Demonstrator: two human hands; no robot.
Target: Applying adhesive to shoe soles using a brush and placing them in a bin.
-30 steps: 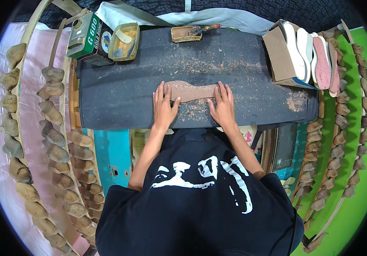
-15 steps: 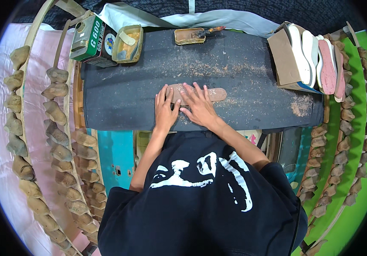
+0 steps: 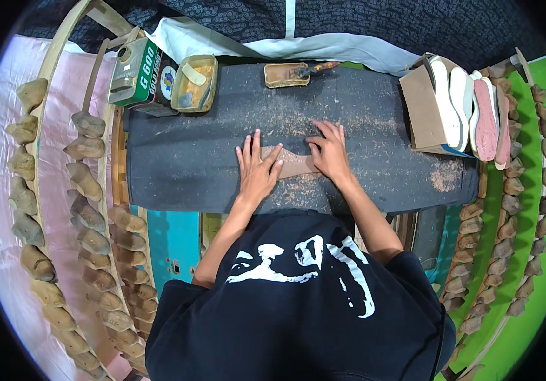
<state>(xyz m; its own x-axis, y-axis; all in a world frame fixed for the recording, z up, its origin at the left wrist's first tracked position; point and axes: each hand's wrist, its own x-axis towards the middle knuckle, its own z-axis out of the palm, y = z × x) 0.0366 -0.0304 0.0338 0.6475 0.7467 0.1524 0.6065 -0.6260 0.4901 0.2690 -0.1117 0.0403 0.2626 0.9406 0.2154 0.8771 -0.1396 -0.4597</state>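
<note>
A reddish-brown insole (image 3: 296, 166) lies lengthwise on the dark cloth-covered table, narrowing toward its middle. My left hand (image 3: 258, 174) rests palm down over its left part, fingers spread, hiding that end. At the right end lies my right hand (image 3: 332, 155), with fingers stretched forward past the insole and the thumb side close to its edge. The right hand covers the insole's right tip, and whether the fingertips press on it I cannot tell.
Crumbs and shavings (image 3: 446, 174) litter the table cloth (image 3: 184, 178). At the back left stand a green metal can (image 3: 138, 76) and a tub (image 3: 195, 82) holding a spatula. Farther back sits a small tray (image 3: 286, 75) with a brush. A cardboard box (image 3: 423, 117) holds soles (image 3: 458, 105). Shoe lasts (image 3: 37, 261) hang at both sides.
My right hand has moved right, from the middle of the insole onto its right end. My left hand now lies farther over the left part. The whole view has shifted slightly.
</note>
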